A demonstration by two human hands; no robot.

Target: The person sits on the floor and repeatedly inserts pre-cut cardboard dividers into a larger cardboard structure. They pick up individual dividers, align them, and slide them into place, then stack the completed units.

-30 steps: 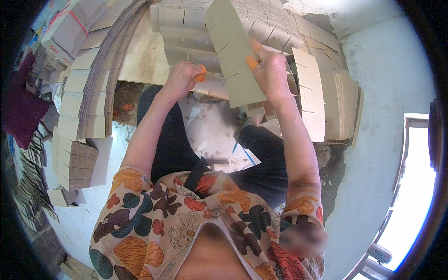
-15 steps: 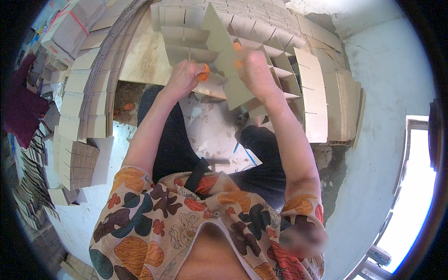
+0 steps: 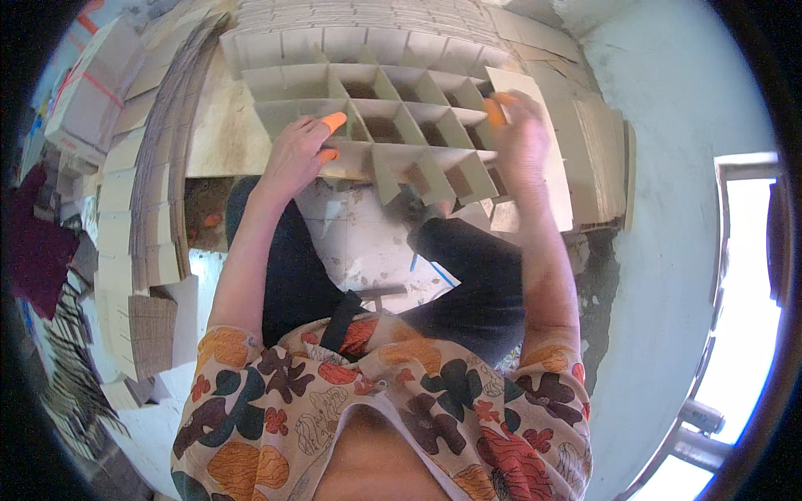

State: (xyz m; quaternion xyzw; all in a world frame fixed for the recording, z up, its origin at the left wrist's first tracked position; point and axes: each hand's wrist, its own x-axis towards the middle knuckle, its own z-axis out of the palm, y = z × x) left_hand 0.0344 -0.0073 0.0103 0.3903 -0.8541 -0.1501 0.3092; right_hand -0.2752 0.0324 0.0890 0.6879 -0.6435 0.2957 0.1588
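A grid of slotted cardboard dividers [image 3: 385, 105] lies in front of me, its crossed strips standing up to form open cells. My left hand [image 3: 298, 157] is at the grid's near left side, thumb and finger apart, with orange covers on the fingertips. Its fingers are beside the near strip; whether they touch it is unclear. My right hand [image 3: 525, 144], also with orange fingertip covers, is over the pale cardboard sheet [image 3: 547, 179] along the grid's right side. Motion smears its fingers, so I cannot make out any grip.
Stacks of slotted cardboard strips stand at the left [image 3: 142, 184], the right [image 3: 597, 159] and behind the grid [image 3: 368, 15]. A taped carton [image 3: 96, 83] sits at the far left. My bent legs [image 3: 468, 259] are below the near edge; a wall [image 3: 668, 117] rises at the right.
The tall cardboard strip that was upright in my right hand is no longer held there. My right hand has moved right to the pale sheet. My left hand has shifted slightly left and its fingers have spread.
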